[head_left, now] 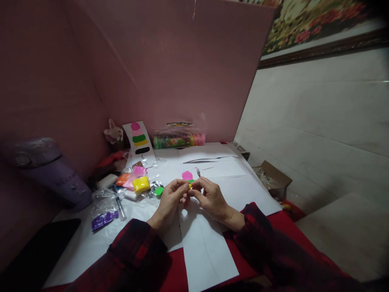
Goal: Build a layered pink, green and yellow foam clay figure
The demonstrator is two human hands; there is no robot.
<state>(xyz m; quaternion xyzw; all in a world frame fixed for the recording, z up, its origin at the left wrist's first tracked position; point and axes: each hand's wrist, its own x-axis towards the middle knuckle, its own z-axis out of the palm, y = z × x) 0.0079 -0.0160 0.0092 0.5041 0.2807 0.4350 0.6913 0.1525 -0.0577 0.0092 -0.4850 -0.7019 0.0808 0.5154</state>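
Note:
Over the white paper (209, 251) my left hand (173, 198) and my right hand (211, 198) meet fingertip to fingertip. Pinched between them is a small piece of yellow clay (190, 186), partly hidden by the fingers. Just beyond the fingers lies a round pink clay piece (187, 175) with a textured surface. Green clay (191, 181) shows below it, partly covered by my hands. A small fork (198, 172) rests on the paper to the right of the pink piece.
Left of my hands are bagged clay packs, including yellow (141, 184) and purple (105, 220), and a pen-like tube (120, 209). A purple bottle (54, 174) stands far left. Behind are a colour sheet (139, 140) and a clear package (179, 140). An open cardboard box (275, 176) sits right.

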